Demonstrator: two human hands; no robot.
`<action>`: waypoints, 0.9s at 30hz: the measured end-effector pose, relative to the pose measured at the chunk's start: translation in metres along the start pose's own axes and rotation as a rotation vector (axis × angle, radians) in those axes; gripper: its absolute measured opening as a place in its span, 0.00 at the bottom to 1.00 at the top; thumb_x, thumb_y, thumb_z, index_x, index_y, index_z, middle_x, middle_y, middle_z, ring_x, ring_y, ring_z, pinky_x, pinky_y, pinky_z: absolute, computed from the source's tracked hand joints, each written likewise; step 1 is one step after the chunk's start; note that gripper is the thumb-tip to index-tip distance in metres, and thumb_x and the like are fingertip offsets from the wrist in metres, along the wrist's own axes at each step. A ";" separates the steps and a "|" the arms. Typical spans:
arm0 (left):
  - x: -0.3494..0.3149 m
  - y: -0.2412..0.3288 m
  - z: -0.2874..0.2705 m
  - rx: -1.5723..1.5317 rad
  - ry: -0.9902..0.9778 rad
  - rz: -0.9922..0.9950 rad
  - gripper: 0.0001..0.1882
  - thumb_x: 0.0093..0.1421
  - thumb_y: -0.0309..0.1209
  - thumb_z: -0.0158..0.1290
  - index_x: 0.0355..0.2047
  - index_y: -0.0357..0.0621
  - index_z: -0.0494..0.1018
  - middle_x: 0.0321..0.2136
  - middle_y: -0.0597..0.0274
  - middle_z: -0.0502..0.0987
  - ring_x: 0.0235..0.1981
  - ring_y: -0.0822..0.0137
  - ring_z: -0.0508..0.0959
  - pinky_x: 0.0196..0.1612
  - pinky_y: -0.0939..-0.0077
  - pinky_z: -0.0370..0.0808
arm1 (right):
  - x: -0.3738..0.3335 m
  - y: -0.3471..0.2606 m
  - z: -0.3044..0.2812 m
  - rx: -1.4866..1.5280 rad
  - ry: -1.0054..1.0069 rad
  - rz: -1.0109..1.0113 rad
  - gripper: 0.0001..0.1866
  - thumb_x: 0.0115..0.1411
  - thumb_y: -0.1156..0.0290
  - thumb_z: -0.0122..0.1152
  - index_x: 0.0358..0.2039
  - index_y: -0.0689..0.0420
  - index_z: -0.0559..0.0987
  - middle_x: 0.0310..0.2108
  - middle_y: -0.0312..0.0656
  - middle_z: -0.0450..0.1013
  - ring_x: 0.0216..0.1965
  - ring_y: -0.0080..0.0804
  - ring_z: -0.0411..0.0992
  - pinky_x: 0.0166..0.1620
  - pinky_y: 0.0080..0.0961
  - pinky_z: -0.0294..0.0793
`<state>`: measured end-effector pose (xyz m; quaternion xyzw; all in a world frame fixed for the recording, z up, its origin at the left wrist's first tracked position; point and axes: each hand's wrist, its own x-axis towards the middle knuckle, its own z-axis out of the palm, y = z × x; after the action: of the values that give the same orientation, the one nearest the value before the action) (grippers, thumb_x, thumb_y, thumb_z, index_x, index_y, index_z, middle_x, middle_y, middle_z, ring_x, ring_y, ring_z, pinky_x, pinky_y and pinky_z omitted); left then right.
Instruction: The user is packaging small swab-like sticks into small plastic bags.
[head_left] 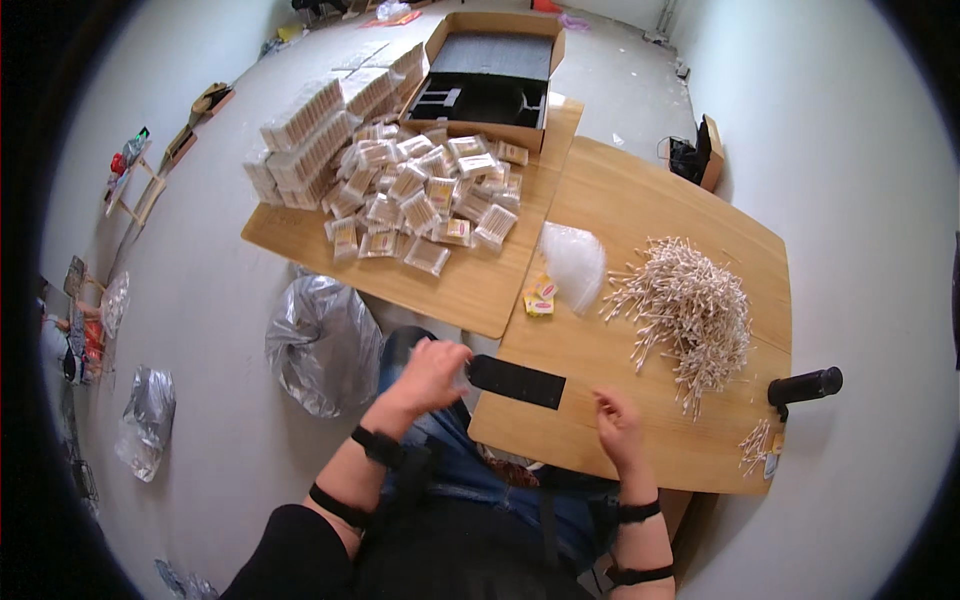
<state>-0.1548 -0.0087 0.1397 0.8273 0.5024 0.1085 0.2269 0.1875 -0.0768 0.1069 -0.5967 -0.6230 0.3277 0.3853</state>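
Note:
My left hand [432, 374] is just off the table's near edge, at the left end of a flat black strip [520, 382]. Its fingers are bent together, with a faint see-through bit by the fingertips that I cannot make out. Over the near part of the table, to the right of the strip, is my right hand [618, 428]. Its fingers are curled in, and anything between them is hidden. Beyond the hands lie a large heap of loose cotton swabs [690, 315], a fan of clear plastic bags [574, 265] and small yellow cards [539, 301].
Filled swab packets [420, 210] are heaped on the left table, beside stacked packs [310, 140] and an open cardboard box [555, 50]. A black cylinder [805, 386] stands at the right edge near a few stray swabs [753, 446]. A silver plastic bag [325, 345] sits below on the left.

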 end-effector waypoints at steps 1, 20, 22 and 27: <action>-0.001 -0.011 0.003 0.094 0.019 -0.057 0.27 0.44 0.33 0.67 0.44 0.47 0.70 0.41 0.58 0.73 0.48 0.54 0.73 0.59 0.46 0.60 | 0.000 0.015 -0.006 -0.136 0.055 0.010 0.16 0.55 0.81 0.55 0.45 0.58 0.78 0.41 0.44 0.75 0.41 0.40 0.74 0.44 0.32 0.74; 0.029 0.014 0.064 0.391 -0.012 0.079 0.29 0.50 0.27 0.52 0.56 0.44 0.65 0.46 0.57 0.68 0.58 0.55 0.64 0.67 0.44 0.48 | -0.006 0.062 -0.023 -0.776 0.355 -0.053 0.19 0.54 0.74 0.57 0.48 0.58 0.75 0.50 0.46 0.70 0.53 0.47 0.66 0.56 0.41 0.65; 0.031 0.020 0.069 0.422 -0.015 0.125 0.34 0.52 0.28 0.51 0.62 0.46 0.61 0.46 0.56 0.67 0.57 0.56 0.64 0.67 0.45 0.47 | -0.006 0.064 -0.021 -0.776 0.351 -0.037 0.18 0.55 0.73 0.56 0.48 0.58 0.75 0.50 0.47 0.70 0.52 0.47 0.66 0.56 0.41 0.65; 0.039 0.039 0.079 0.391 -0.020 0.146 0.36 0.50 0.28 0.51 0.63 0.50 0.62 0.45 0.57 0.67 0.56 0.55 0.63 0.67 0.45 0.47 | -0.005 0.063 -0.023 -0.780 0.346 -0.032 0.18 0.55 0.72 0.56 0.48 0.58 0.75 0.50 0.47 0.70 0.53 0.46 0.67 0.56 0.41 0.65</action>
<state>-0.0739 -0.0110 0.0881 0.8908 0.4503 0.0168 0.0588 0.2381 -0.0783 0.0632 -0.7343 -0.6355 -0.0435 0.2347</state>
